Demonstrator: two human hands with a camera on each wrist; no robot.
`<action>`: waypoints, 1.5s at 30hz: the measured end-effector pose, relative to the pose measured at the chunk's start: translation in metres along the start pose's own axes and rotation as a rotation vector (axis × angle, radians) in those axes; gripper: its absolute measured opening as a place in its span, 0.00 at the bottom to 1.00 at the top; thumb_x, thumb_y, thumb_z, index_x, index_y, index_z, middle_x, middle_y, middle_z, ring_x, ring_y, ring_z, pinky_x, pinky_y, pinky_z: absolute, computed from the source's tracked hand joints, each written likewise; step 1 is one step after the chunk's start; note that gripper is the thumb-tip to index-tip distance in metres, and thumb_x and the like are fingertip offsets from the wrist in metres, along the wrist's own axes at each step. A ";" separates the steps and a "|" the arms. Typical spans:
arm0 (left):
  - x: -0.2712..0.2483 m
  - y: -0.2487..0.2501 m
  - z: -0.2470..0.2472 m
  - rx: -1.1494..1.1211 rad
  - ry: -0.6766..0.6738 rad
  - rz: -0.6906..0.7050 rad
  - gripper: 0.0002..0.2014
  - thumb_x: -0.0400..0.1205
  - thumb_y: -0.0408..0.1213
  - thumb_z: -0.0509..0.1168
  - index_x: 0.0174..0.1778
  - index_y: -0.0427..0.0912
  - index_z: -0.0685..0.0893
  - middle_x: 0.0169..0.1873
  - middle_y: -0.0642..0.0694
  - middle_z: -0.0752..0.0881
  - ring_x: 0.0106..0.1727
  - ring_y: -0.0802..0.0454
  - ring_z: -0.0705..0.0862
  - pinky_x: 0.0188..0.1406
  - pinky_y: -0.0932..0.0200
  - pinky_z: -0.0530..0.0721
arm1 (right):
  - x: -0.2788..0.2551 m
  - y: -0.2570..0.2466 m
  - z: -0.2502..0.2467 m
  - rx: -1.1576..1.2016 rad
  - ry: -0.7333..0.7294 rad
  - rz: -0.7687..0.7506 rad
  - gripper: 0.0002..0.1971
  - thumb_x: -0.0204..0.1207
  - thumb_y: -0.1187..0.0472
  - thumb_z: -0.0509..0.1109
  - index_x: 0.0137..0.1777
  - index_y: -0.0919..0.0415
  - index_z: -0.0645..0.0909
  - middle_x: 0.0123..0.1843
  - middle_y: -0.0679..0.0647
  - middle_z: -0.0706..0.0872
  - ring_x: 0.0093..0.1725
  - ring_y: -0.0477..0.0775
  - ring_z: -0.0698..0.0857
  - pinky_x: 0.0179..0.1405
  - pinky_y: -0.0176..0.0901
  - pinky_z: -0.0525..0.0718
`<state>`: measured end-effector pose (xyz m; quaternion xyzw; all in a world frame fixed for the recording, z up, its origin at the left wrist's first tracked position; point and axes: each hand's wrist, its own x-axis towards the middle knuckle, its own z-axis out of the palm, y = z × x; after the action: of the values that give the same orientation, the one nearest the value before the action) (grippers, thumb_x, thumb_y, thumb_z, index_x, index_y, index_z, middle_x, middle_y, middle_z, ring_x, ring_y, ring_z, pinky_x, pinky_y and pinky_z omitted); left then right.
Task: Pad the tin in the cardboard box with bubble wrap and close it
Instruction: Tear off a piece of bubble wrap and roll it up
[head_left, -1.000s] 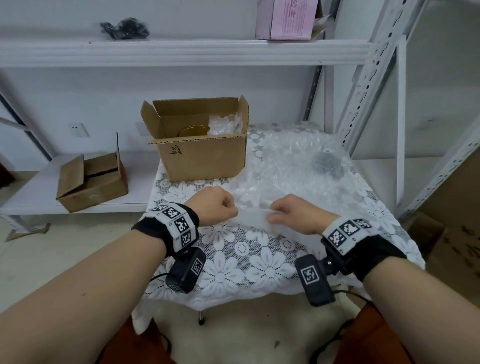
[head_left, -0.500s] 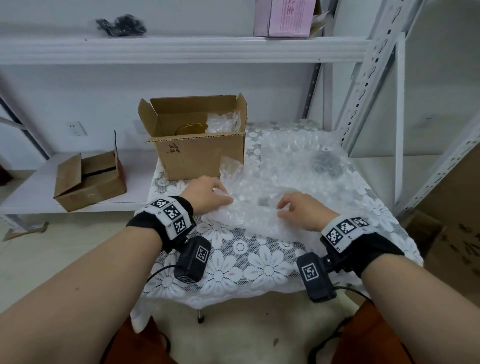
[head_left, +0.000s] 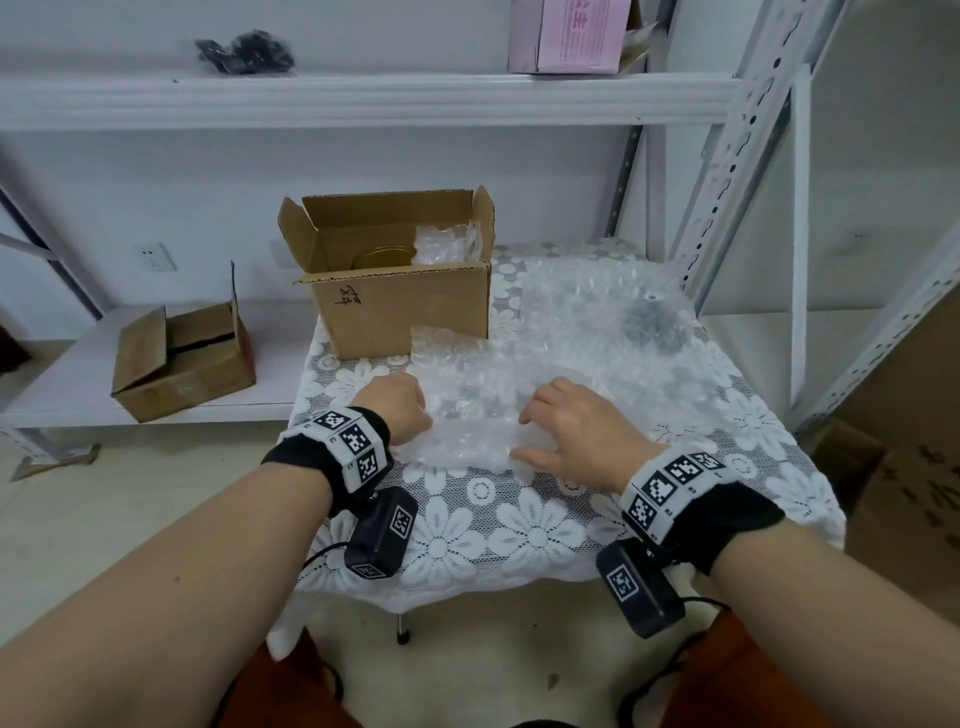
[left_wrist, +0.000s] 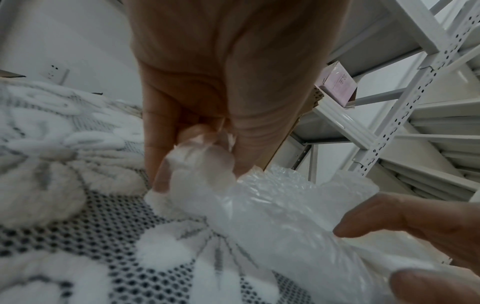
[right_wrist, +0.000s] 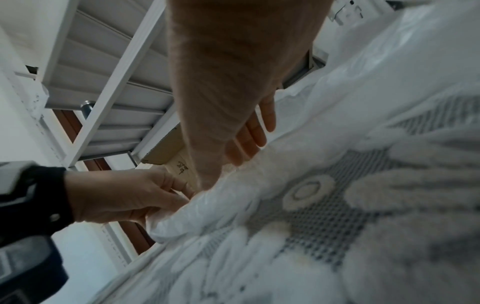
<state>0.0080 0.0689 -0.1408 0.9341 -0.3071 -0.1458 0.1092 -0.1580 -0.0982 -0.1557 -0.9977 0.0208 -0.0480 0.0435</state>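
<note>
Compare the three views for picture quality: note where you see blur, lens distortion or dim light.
Head view: bright and even, sharp on the cardboard box, with shelf rails bowed by the wide lens. Left wrist view: the left hand looms soft and blurred, the lace tablecloth sharper. Right wrist view: dimmer, and the tablecloth is blurred near the lens.

My left hand (head_left: 397, 405) hides its own fingertips in the head view. The tin (head_left: 383, 256) shows only its rim above the box (head_left: 410, 306) wall. Pink carton (head_left: 569, 34) cut off at top edge.
</note>
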 end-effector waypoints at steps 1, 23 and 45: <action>-0.001 -0.001 0.000 0.006 -0.007 -0.005 0.11 0.79 0.36 0.66 0.56 0.39 0.83 0.56 0.43 0.84 0.52 0.47 0.84 0.49 0.55 0.84 | 0.000 -0.003 0.002 -0.009 -0.046 -0.008 0.26 0.77 0.38 0.62 0.66 0.55 0.79 0.61 0.48 0.80 0.62 0.51 0.75 0.65 0.46 0.74; -0.022 0.018 0.004 -0.078 -0.187 0.246 0.16 0.78 0.48 0.70 0.60 0.48 0.84 0.54 0.52 0.86 0.52 0.55 0.83 0.52 0.59 0.79 | 0.011 -0.011 -0.023 0.276 -0.342 0.244 0.15 0.81 0.57 0.65 0.65 0.57 0.80 0.59 0.52 0.84 0.57 0.53 0.83 0.51 0.40 0.76; -0.018 0.008 -0.002 0.108 0.069 0.308 0.19 0.75 0.38 0.72 0.61 0.49 0.80 0.58 0.50 0.79 0.62 0.52 0.76 0.60 0.57 0.78 | 0.024 -0.004 -0.008 0.271 -0.203 0.307 0.09 0.80 0.55 0.66 0.57 0.56 0.81 0.46 0.46 0.78 0.45 0.47 0.79 0.43 0.37 0.73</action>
<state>-0.0089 0.0739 -0.1329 0.8849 -0.4500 -0.0787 0.0904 -0.1350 -0.0955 -0.1456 -0.9676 0.1613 0.0573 0.1858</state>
